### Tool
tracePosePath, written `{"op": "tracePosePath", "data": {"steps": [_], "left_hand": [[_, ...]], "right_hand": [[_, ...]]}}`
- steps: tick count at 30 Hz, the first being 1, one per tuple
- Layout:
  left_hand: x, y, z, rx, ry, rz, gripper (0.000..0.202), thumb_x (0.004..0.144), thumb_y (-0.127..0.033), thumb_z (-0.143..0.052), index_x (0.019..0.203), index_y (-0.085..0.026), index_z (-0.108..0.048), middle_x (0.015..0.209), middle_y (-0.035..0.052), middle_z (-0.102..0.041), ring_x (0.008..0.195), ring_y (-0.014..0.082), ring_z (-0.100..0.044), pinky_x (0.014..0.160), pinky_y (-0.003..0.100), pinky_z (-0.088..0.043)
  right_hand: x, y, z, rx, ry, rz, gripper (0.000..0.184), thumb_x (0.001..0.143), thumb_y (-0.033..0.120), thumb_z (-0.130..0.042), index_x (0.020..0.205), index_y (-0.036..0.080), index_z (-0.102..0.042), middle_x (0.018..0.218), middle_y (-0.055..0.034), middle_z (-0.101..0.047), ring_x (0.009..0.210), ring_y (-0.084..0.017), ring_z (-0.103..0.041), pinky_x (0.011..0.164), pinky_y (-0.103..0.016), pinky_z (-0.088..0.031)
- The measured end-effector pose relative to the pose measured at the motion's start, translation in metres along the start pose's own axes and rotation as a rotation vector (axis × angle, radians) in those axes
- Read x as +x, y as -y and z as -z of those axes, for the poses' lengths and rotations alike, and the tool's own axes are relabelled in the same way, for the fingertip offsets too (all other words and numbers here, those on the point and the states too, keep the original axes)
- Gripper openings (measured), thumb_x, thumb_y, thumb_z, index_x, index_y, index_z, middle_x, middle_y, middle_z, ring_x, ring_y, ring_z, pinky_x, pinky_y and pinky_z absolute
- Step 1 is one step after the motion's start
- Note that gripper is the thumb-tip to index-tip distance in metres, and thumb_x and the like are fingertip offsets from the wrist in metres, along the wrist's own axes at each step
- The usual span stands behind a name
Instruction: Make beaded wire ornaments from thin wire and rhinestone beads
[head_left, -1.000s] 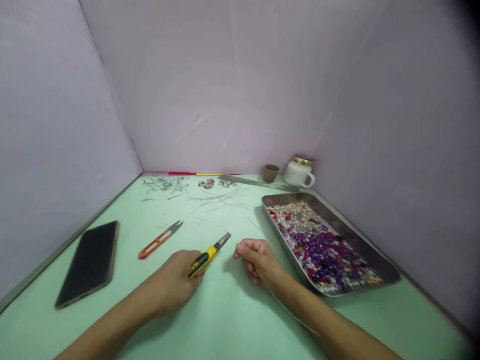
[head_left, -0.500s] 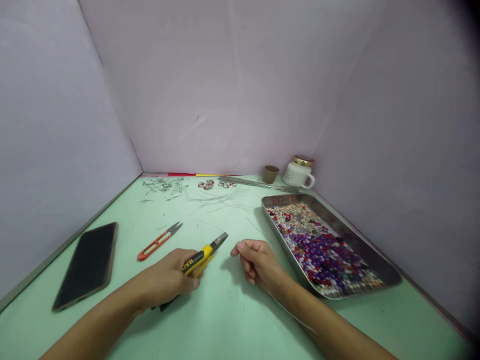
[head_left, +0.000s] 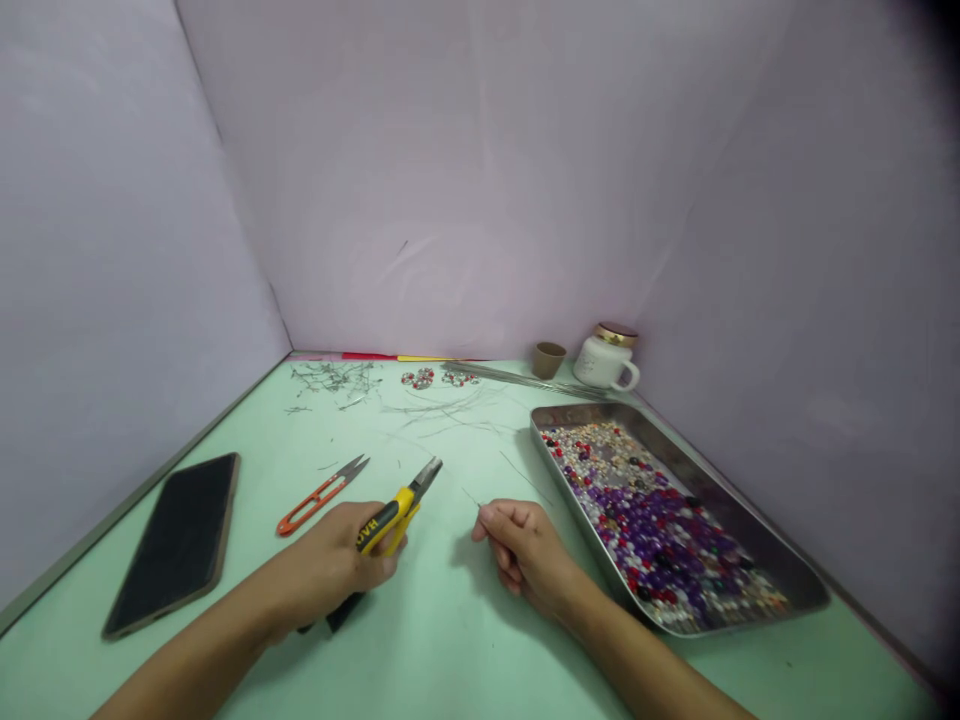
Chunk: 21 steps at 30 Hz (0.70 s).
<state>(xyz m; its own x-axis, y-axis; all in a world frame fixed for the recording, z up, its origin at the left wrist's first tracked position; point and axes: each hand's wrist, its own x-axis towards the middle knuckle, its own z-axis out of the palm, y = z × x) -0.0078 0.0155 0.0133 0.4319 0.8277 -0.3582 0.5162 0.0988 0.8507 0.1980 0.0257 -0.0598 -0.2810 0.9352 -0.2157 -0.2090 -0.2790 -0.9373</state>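
Observation:
My left hand (head_left: 349, 555) is closed around yellow-and-black pliers (head_left: 396, 514), whose metal jaws point away from me and to the right. Across from it, my right hand (head_left: 529, 550) pinches a thin wire (head_left: 470, 497) between thumb and forefinger; a short end sticks out toward the upper left. A gap separates the plier jaws from the wire. Just beyond my left hand lie orange thread snips (head_left: 319, 497) on the green tabletop. To the right of my right hand sits a metal tray (head_left: 592, 555) holding purple, red, white and gold beads (head_left: 660, 535).
A phone (head_left: 176, 540) lies at the left. Along the back are clipped wire scraps (head_left: 337, 378), two beaded pieces (head_left: 418, 379), long wires (head_left: 525, 379), a small brown cup (head_left: 548, 361) and a lidded white mug (head_left: 602, 362). Pale walls enclose the back and sides.
The pliers have drawn back a little to the left, away from my right hand. A short wire end now shows above my right fingertips. The view has shifted slightly.

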Motion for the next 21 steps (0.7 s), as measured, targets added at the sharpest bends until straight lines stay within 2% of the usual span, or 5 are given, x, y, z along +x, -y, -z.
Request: {"op": "tracePosePath", "data": {"steps": [6, 11, 17, 21], "left_hand": [[0.004, 0.002, -0.013, 0.01, 0.058, -0.004, 0.011, 0.062, -0.015, -0.043, 0.063, -0.019, -0.033, 0.06, -0.0058, -0.031, 0.055, 0.0092, -0.028, 0.05, 0.022, -0.026], [0.006, 0.007, -0.024, 0.167, -0.018, 0.016, 0.007, 0.062, -0.013, -0.04, 0.064, -0.019, -0.035, 0.06, -0.0053, -0.034, 0.058, 0.0106, -0.032, 0.05, 0.022, -0.026], [0.006, 0.001, -0.022, 0.244, -0.035, 0.048, 0.003, 0.067, -0.018, -0.039, 0.065, -0.019, -0.039, 0.063, -0.0039, -0.039, 0.061, 0.0124, -0.036, 0.054, 0.022, -0.029], [0.006, -0.001, -0.021, 0.254, -0.051, 0.083, 0.003, 0.065, -0.016, -0.039, 0.066, -0.019, -0.041, 0.063, -0.0032, -0.04, 0.062, 0.0131, -0.037, 0.054, 0.022, -0.029]], "right_hand": [[0.002, -0.002, 0.0, 0.019, -0.02, -0.018, 0.034, 0.068, 0.045, -0.059, 0.06, 0.012, -0.057, 0.031, 0.0094, -0.037, 0.023, -0.002, -0.023, 0.022, -0.013, -0.022], [0.003, -0.002, 0.002, 0.04, 0.004, -0.058, 0.035, 0.068, 0.047, -0.058, 0.058, 0.013, -0.056, 0.029, 0.0098, -0.036, 0.021, -0.002, -0.021, 0.022, -0.014, -0.021], [0.004, -0.002, 0.002, -0.029, 0.007, -0.031, 0.037, 0.068, 0.049, -0.057, 0.058, 0.014, -0.054, 0.029, 0.0106, -0.033, 0.021, -0.002, -0.02, 0.023, -0.015, -0.017], [0.005, -0.001, 0.001, -0.093, -0.017, 0.013, 0.038, 0.069, 0.05, -0.054, 0.057, 0.014, -0.053, 0.028, 0.0102, -0.031, 0.023, -0.002, -0.02, 0.024, -0.015, -0.015]]}}
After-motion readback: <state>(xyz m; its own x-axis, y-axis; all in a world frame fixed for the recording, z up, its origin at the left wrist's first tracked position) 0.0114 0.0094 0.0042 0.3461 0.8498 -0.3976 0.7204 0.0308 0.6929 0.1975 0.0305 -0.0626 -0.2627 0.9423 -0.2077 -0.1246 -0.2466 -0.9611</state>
